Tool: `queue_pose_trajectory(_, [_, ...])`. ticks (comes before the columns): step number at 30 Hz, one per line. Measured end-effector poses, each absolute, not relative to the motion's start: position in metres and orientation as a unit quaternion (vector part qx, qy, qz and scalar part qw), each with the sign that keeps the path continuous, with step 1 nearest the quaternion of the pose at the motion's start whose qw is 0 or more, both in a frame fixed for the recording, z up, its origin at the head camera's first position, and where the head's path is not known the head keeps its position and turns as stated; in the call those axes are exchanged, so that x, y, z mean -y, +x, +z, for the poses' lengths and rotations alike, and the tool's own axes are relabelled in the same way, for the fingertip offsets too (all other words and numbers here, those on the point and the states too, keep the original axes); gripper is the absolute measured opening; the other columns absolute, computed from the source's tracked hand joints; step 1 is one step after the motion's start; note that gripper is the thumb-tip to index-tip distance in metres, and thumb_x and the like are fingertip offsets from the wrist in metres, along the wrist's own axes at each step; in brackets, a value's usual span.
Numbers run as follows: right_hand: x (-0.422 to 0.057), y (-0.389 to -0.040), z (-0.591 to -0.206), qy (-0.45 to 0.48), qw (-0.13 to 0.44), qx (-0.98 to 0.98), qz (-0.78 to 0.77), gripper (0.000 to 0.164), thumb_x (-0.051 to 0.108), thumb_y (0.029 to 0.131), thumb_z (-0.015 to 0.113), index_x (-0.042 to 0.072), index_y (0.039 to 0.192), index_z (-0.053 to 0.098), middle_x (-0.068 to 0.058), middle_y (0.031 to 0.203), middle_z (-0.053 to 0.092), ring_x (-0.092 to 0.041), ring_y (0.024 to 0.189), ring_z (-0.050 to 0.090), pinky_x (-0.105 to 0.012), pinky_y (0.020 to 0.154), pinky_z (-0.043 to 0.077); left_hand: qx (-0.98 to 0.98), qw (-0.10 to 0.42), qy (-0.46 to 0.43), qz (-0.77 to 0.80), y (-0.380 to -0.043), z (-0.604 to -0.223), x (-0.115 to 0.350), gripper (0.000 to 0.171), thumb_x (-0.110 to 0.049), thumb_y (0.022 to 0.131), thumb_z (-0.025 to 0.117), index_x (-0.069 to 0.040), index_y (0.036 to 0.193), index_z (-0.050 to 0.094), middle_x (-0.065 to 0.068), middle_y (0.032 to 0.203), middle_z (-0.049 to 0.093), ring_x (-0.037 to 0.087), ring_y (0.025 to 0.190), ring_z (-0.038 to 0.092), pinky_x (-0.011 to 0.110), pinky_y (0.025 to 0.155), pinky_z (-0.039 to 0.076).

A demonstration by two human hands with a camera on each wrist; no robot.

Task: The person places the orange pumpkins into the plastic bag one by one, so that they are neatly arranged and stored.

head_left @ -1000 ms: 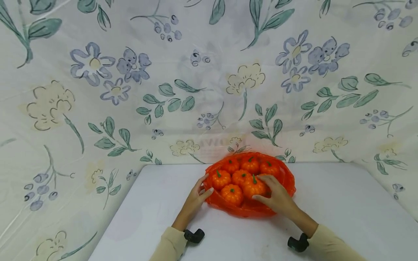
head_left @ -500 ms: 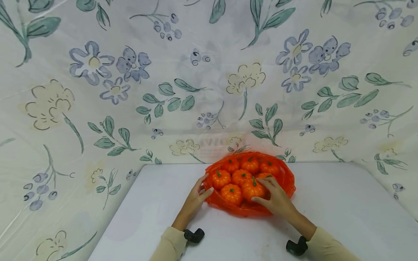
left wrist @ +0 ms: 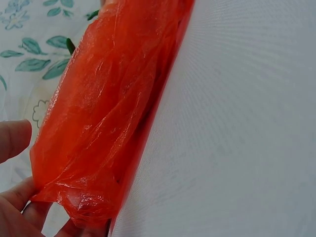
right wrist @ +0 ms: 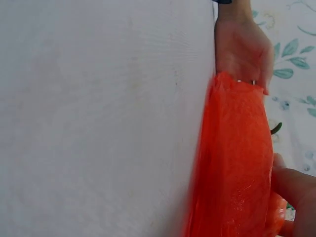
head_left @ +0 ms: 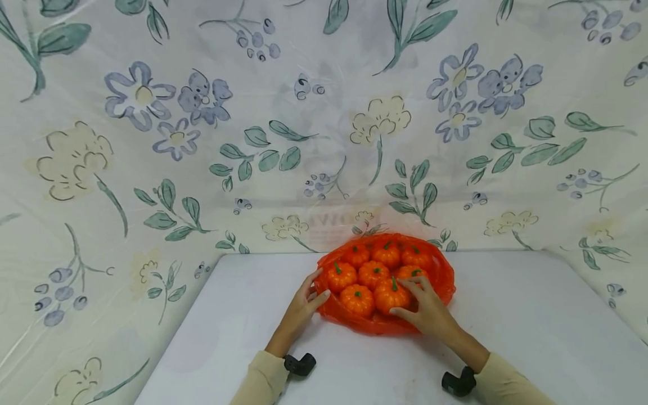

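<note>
A red plastic bag, its mouth spread wide, lies on the white table with several small orange pumpkins with green stems inside. At the bag's left side, my left hand touches the plastic with its fingers. The left wrist view shows its thumb standing apart from the bag. My right hand holds the front pumpkin between thumb and fingers, among the others. In the right wrist view, the bag's wall hides most of that pumpkin.
White table surface surrounds the bag on the left, front and right. Behind the table hangs a floral-patterned sheet, close to the bag's far side. Black devices are strapped at the left wrist and right wrist.
My right hand has moved slightly left, its fingers and thumb settling round the front pumpkin. Another pumpkin behind it shows more now. My left hand stays at the bag's side.
</note>
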State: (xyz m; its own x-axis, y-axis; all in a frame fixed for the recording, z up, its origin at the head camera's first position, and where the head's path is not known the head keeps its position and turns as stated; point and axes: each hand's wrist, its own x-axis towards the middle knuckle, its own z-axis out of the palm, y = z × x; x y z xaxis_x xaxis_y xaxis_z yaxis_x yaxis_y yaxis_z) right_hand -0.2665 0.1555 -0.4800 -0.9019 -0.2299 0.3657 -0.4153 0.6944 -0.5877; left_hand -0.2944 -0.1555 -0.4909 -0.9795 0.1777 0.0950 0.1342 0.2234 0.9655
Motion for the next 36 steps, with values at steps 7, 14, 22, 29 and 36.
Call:
queue_pose_trajectory(7, [-0.158, -0.266, -0.488, 0.184, 0.118, 0.916, 0.337, 0.067, 0.033, 0.08, 0.083, 0.006, 0.136, 0.06, -0.008, 0.119, 0.05, -0.027, 0.11, 0.06, -0.046, 0.096, 0.055, -0.783, 0.017, 0.101, 0.613, -0.295, -0.491, 0.156, 0.062, -0.028, 0.098, 0.062, -0.025, 0.154, 0.036, 0.013, 0.156, 0.039, 0.037, 0.132, 0.049, 0.045, 0.097, 0.052])
queue_pose_trajectory(14, [-0.154, -0.264, -0.489, 0.189, 0.113, 0.918, 0.329, 0.069, 0.033, 0.082, 0.082, 0.003, 0.138, 0.057, -0.012, 0.122, 0.05, -0.03, 0.112, 0.06, -0.047, 0.097, 0.054, -0.784, 0.019, 0.095, 0.613, -0.292, -0.49, 0.158, 0.061, -0.028, 0.098, 0.062, -0.025, 0.154, 0.036, 0.013, 0.157, 0.038, 0.037, 0.133, 0.048, 0.046, 0.098, 0.052])
queue_pose_trajectory(22, [-0.154, -0.263, -0.486, 0.185, 0.104, 0.928, 0.306, 0.074, 0.036, 0.081, 0.082, 0.002, 0.141, 0.055, -0.013, 0.126, 0.049, -0.031, 0.119, 0.052, -0.046, 0.097, 0.055, -0.784, 0.018, 0.095, 0.614, -0.292, -0.49, 0.157, 0.062, -0.03, 0.098, 0.062, -0.025, 0.154, 0.036, 0.014, 0.156, 0.039, 0.037, 0.133, 0.049, 0.047, 0.099, 0.052])
queue_pose_trajectory(29, [-0.152, -0.262, -0.475, 0.182, 0.135, 0.92, 0.32, 0.066, 0.036, 0.082, 0.081, 0.005, 0.136, 0.058, -0.009, 0.114, 0.048, -0.023, 0.106, 0.051, -0.034, 0.084, 0.056, -0.791, 0.012, 0.097, 0.604, -0.296, -0.486, 0.157, 0.058, -0.035, 0.1, 0.059, -0.028, 0.153, 0.037, 0.01, 0.158, 0.035, 0.036, 0.133, 0.048, 0.053, 0.105, 0.048])
queue_pose_trajectory(36, [-0.166, -0.27, -0.445, 0.196, 0.204, 0.882, 0.376, 0.039, 0.017, 0.09, 0.075, 0.0, 0.122, 0.063, -0.015, 0.106, 0.05, -0.02, 0.084, 0.048, -0.022, 0.065, 0.047, -0.789, -0.023, 0.091, 0.607, -0.308, -0.47, 0.164, 0.05, -0.043, 0.105, 0.044, -0.022, 0.151, 0.044, 0.007, 0.158, 0.039, 0.033, 0.138, 0.045, 0.054, 0.112, 0.041])
